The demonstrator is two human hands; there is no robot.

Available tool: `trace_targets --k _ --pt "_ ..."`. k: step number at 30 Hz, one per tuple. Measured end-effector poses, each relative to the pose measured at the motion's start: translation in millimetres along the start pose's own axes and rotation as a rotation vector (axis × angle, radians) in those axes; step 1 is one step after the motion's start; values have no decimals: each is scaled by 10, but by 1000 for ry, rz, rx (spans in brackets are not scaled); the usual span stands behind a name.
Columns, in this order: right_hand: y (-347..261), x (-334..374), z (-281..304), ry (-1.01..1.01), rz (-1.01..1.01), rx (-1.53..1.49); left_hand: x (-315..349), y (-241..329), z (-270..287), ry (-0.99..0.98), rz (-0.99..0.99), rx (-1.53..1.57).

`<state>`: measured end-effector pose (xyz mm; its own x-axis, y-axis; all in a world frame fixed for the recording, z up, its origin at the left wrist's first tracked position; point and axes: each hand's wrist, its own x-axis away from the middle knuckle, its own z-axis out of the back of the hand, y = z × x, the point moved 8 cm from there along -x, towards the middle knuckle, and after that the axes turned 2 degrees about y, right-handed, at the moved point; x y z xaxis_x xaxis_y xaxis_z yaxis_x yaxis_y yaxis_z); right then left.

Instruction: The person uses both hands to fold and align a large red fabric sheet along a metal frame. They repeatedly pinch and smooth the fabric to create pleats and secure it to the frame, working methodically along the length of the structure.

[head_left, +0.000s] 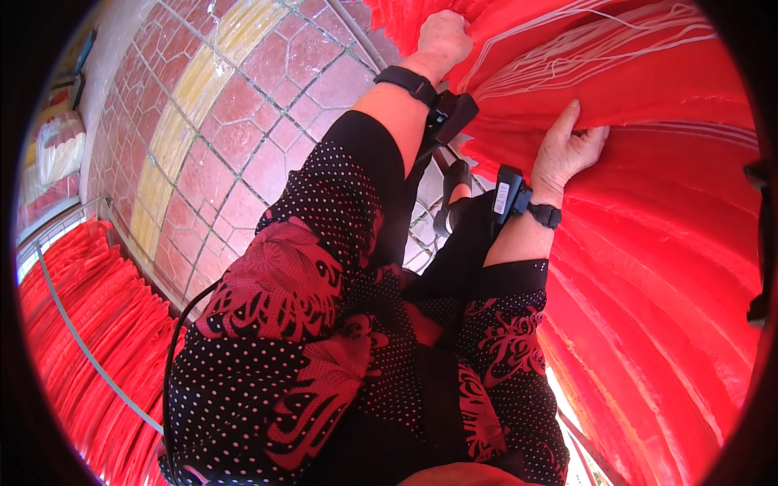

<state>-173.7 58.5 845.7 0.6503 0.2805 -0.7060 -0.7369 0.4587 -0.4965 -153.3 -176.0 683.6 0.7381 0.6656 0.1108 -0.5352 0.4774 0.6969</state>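
Layers of thin red fabric (pixel 648 235) hang in long folds on the right side. My left hand (pixel 444 39) is closed on the fabric's edge near the top, beside a bundle of loose white strings (pixel 559 61) lying across the red layers. Lower and to the right, my right hand (pixel 571 146) holds a fold at its frayed edge. Its thumb points up and its other fingers curl in, partly hidden at the cloth. Each wrist wears a black strap with a small black box on it.
More red fabric (pixel 97 340) hangs in tight folds at the lower left, with a thin grey bar (pixel 93 356) across it. A metal rail (pixel 356 36) runs past my left forearm. Reddish floor tiles (pixel 243 105) with a yellow band (pixel 182 138) lie below. A dark shoe (pixel 455 190) shows between my arms.
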Motion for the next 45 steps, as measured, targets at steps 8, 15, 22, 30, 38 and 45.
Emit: trace_targets --k 8,15,22,30,38,45 --pt "21 13 20 4 28 9 20 12 25 6 -31 1" --pt "28 37 21 -6 11 40 173 161 -90 -112 -147 29" --pt "77 93 -1 -23 20 27 522 523 -257 -150 -165 40" --pt "99 236 -100 -30 -60 -17 869 907 -399 -287 -292 -1" --pt "-503 325 -84 -87 189 24 994 993 -799 -311 -482 99" --pt "-294 183 -574 -388 -179 -132 1184 979 -816 -13 -576 541"
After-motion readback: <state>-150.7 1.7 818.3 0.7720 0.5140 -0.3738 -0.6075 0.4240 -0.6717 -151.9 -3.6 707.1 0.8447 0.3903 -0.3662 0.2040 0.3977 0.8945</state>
